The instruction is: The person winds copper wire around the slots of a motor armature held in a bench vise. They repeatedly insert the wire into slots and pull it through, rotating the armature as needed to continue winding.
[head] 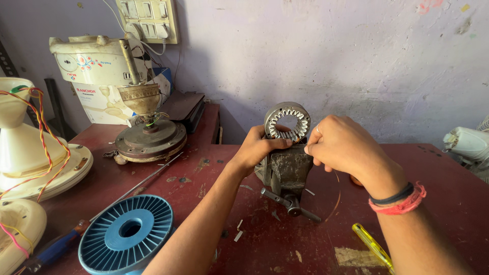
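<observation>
The dark red worktable (438,203) fills the lower frame and carries everything else. At the left edge stand cream fan housings (20,153) with red and yellow wires draped over them; behind them, upper left, a brown ceiling-fan motor (150,140) rests on its base below a wall switch panel (148,19). In the lower left lies a blue empty wire spool (126,235), flat on its flange, with a long screwdriver (102,214) running diagonally beside it. At centre frame a small bench vise (286,173) stands upright, its handle (291,201) pointing toward the viewer; it clamps the ring-shaped motor stator (288,121) on edge, so that the slotted bore faces the person and both hands are free. The left hand (257,146) is closed around the stator's lower left rim, steadying it. The right hand (342,145) is curled in a narrow pinch at the stator's right side, apparently on thin copper wire (337,196), which loops down to the table. A yellow-handled tool (374,248) lies lower right.
</observation>
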